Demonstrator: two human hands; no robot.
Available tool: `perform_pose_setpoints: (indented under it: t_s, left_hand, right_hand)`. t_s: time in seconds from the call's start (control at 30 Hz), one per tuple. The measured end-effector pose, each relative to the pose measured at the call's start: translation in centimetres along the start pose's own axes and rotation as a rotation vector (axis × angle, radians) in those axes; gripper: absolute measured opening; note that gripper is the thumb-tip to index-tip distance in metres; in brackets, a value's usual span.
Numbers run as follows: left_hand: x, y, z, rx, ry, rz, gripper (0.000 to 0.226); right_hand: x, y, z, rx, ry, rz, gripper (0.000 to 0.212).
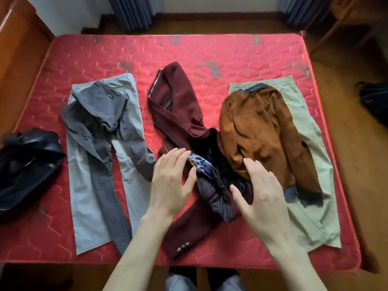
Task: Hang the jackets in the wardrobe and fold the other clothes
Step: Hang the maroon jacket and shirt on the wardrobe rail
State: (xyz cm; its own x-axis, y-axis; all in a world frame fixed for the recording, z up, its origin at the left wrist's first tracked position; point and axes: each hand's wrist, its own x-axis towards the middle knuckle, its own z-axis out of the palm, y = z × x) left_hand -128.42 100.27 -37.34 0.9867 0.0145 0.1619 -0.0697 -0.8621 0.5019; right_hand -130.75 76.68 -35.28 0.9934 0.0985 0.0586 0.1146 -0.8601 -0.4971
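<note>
Maroon jacket [178,106] is laid mid-mattress [63,59], long axis running diagonally, collar pointed away, lining exposed. Left hand [172,181] and right hand [260,192] are held over it, fingers spread, nothing gripped.

a red quilted mattress [105,59] fills the middle of the frame, its far edge worn with grey patches. beyond it, a pale wall [69,11] runs across the top, with blue-grey curtains [134,11] at upper centre and upper right. wooden furniture [19,45] stands at the upper left, a wooden chair [340,22] at the upper right. brown wood floor [346,80] shows along the right.
</note>
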Motion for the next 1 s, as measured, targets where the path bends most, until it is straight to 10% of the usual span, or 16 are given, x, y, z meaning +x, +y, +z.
perform_pose_setpoints:
  t_s: [1.0]
  left_hand:
    - [8.2,-13.6,34.9,0.117,-0.474,0.503,0.036]
  right_hand:
    - [1.8,18.5,31.8,-0.211,-0.112,0.401,0.06]
